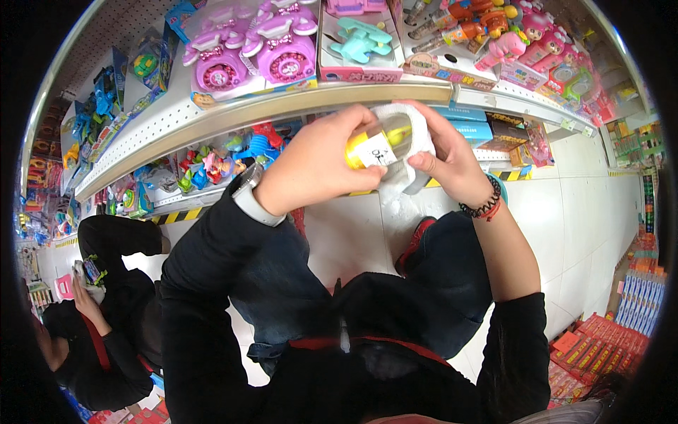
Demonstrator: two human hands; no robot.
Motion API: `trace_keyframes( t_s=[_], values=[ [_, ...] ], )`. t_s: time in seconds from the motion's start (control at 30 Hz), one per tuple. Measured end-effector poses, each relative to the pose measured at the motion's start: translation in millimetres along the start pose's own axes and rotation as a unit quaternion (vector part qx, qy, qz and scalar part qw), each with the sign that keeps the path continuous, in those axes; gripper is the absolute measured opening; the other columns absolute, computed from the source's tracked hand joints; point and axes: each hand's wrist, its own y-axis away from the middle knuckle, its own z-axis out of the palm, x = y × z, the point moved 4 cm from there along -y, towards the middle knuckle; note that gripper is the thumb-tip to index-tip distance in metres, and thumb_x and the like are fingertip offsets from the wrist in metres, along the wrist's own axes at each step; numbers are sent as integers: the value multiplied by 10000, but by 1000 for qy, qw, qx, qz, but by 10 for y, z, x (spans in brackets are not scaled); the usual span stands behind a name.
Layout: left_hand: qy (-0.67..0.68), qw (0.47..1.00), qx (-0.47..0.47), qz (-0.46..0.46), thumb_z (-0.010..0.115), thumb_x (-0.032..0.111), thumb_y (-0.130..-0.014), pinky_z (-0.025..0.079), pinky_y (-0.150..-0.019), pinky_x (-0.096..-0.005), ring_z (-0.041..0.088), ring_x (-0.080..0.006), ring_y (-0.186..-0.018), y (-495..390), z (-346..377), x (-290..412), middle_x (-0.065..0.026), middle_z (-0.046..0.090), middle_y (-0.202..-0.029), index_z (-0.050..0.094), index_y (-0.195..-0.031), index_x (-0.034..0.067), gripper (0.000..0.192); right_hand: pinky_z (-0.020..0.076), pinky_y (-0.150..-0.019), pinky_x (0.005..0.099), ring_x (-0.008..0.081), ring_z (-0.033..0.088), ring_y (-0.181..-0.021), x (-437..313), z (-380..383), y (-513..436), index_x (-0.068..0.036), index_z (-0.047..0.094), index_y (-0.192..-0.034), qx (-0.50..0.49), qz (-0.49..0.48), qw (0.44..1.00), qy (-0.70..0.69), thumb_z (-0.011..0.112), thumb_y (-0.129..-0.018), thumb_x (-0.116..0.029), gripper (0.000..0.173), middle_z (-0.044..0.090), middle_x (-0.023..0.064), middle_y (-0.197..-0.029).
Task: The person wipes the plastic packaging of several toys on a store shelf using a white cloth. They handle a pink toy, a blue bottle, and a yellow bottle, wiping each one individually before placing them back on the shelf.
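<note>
My left hand (323, 153), with a watch at its wrist, grips the yellow end of a clear plastic container (371, 151) that bears a white label with writing. Something yellow-green shows inside the clear part. A white cloth (421, 127) is wrapped around the container's other end, and my right hand (450, 148) holds the cloth against it. The two hands are close together in front of the shelf edge. The cloth and fingers hide part of the container.
Pink toy telephones (286, 53) and a boxed teal toy plane (362, 40) stand on the upper shelf (339, 98). Small colourful toys (212, 164) and blue boxes (471, 132) fill the lower one. A co-worker (116, 318) crouches at the left. Red packages (593, 350) lie at the lower right.
</note>
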Motion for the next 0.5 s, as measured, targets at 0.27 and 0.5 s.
trace_keyframes(
  t_s=[0.27,0.5],
  values=[
    [-34,999,-5,-9,723,217,-693,469,-825,-353,599,-293,-917,-3,62,-25,-163,597,-986,505,-1095,5,504,396,-989,301,146,473,-1160,55,14,30,-4,351,-1384,32,20,999,-5,691,-864,-177,645,485,75,-1273],
    [-88,994,26,51,713,317,-685,482,-790,-410,608,-367,-926,-104,51,-280,-200,616,-975,552,-1075,22,515,360,-1010,287,147,450,-1194,314,-15,-68,19,383,-1360,66,54,996,19,573,-934,-144,494,483,69,-1298]
  ],
)
